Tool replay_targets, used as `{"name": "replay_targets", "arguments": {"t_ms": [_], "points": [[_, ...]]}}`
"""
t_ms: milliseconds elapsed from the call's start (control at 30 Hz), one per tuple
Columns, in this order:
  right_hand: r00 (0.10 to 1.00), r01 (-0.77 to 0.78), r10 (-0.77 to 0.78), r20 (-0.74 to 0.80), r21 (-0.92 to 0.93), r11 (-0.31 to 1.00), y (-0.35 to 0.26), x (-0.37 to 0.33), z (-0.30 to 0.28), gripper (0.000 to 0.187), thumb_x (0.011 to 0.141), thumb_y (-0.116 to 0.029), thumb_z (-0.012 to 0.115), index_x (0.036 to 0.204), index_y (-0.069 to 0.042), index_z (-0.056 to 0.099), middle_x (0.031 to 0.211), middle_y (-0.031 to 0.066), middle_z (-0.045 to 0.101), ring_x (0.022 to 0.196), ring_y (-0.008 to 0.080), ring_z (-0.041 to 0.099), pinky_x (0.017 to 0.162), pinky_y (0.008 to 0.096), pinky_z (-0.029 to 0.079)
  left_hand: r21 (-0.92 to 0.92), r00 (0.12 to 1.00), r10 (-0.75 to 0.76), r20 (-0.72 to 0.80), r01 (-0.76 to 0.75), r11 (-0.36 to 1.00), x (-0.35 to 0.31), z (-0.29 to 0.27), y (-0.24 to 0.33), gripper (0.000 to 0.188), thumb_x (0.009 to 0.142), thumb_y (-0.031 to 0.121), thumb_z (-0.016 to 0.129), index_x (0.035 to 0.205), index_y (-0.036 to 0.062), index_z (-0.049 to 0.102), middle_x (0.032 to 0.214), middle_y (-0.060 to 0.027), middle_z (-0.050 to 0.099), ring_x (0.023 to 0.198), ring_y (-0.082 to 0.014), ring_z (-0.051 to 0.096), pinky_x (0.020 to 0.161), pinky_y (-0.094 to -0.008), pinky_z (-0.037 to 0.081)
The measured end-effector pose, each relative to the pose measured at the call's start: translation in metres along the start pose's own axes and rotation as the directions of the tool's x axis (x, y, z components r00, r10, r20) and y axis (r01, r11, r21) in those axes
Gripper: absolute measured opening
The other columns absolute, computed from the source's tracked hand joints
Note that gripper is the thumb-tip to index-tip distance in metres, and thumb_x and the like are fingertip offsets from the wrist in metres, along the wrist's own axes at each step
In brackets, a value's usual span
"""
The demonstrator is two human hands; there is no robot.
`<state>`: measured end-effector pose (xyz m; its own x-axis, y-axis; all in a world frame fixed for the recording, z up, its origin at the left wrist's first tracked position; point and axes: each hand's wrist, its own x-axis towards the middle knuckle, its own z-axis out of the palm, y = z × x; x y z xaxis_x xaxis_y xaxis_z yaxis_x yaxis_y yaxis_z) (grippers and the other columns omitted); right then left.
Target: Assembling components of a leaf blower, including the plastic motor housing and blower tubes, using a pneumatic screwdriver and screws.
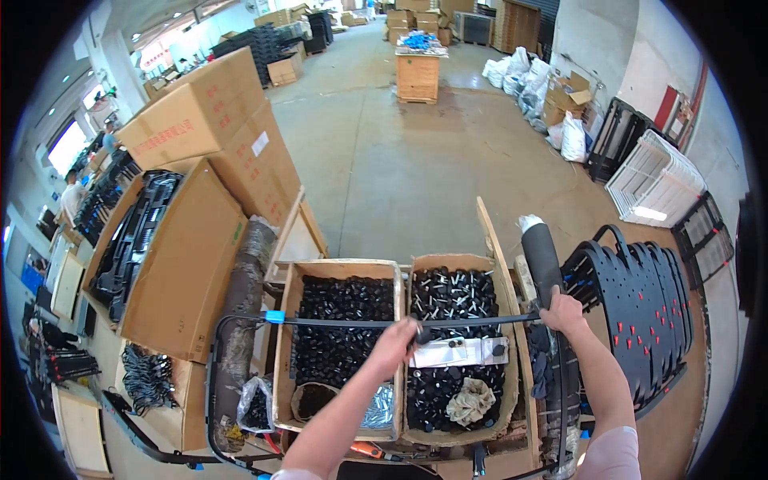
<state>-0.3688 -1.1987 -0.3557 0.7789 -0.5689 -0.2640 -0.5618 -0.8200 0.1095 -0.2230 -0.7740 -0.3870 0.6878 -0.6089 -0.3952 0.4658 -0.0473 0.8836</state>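
Item: black metal frame (344, 322), a thin tube bent into a loop. Its top bar runs left to right across your view, long axis level, lying just above two open cardboard boxes; its left side curves down past a blue clip (274, 317) and its lower part is cut off at the bottom edge. Your left hand (398, 339) is closed around the bar near its middle, with a small black part at the fingertips, too small to identify. Your right hand (562, 310) is wrapped around the bar's right end, beside a black foam-covered roll (541, 254) that stands tilted. Left box (342, 336): filled with small black caps, plus a clear bag of silvery pieces in its near corner. Right box (460, 352): black pieces with pale tips, a white tray (462, 352) lying across them, a crumpled tan rag (470, 400) nearer you. To your right: a row of black perforated panels (640, 312) standing on edge. To your left: large cardboard cartons (200, 120), one open and holding black parts. Room: a warehouse with a bare concrete floor (400, 168), a wooden crate (418, 76) mid-aisle, white sacks (572, 136) along the right wall. Whatever bench carries the boxes is hidden beneath them.
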Motion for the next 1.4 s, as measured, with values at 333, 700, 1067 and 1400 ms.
{"name": "replay_targets", "arguments": {"t_ms": [333, 700, 1067, 1400], "points": [[0.989, 0.097, -0.061, 0.134, -0.279, 0.956, 0.016, 0.014, 0.014, 0.055, 0.100, -0.050, 0.056, 0.112, -0.001, 0.079, 0.114, 0.0201, 0.077, 0.110, 0.0327, 0.075, 0.094, 0.0429, 0.058, 0.003, 0.980, -0.164, -0.116, 0.166, 0.986, -0.156, 0.016, -0.100, 0.029, 0.111, 0.037, 0.052, 0.106, 0.0104, 0.064, 0.084, 0.0037, 0.055, 0.073, -0.0083, 0.049, 0.067, -0.0262, 0.043], [0.999, -0.008, 0.002, -0.040, -0.161, 0.987, 0.007, -0.005, -0.006, 0.060, 0.081, -0.058, 0.072, 0.099, -0.002, 0.081, 0.086, 0.0114, 0.080, 0.092, 0.0236, 0.079, 0.086, 0.0373, 0.061, 0.182, 0.989, -0.105, -0.103, 0.123, 0.976, -0.213, 0.036, -0.116, 0.034, 0.112, 0.035, 0.051, 0.102, 0.0051, 0.063, 0.076, 0.0012, 0.053, 0.068, -0.0095, 0.049, 0.062, -0.0279, 0.042], [0.989, 0.024, 0.009, 0.146, -0.220, 0.975, 0.007, 0.010, -0.003, 0.035, 0.078, -0.026, 0.074, 0.108, -0.008, 0.082, 0.120, 0.0144, 0.077, 0.114, 0.0288, 0.074, 0.094, 0.0387, 0.060, 0.285, 0.995, -0.058, -0.075, 0.077, 0.955, -0.223, 0.058, -0.115, 0.037, 0.111, 0.036, 0.051, 0.098, 0.0032, 0.061, 0.078, 0.0004, 0.056, 0.073, -0.0104, 0.053, 0.067, -0.0285, 0.045], [0.990, -0.050, 0.068, 0.128, -0.136, 0.989, 0.005, 0.012, 0.015, 0.028, 0.088, -0.021, 0.066, 0.106, -0.006, 0.082, 0.116, 0.0159, 0.078, 0.108, 0.0311, 0.076, 0.088, 0.0432, 0.061, 0.245, 0.991, -0.069, -0.113, 0.095, 0.965, -0.220, 0.062, -0.133, 0.036, 0.111, 0.036, 0.052, 0.099, 0.0036, 0.062, 0.079, 0.0012, 0.057, 0.072, -0.0096, 0.053, 0.067, -0.0276, 0.045]]}}
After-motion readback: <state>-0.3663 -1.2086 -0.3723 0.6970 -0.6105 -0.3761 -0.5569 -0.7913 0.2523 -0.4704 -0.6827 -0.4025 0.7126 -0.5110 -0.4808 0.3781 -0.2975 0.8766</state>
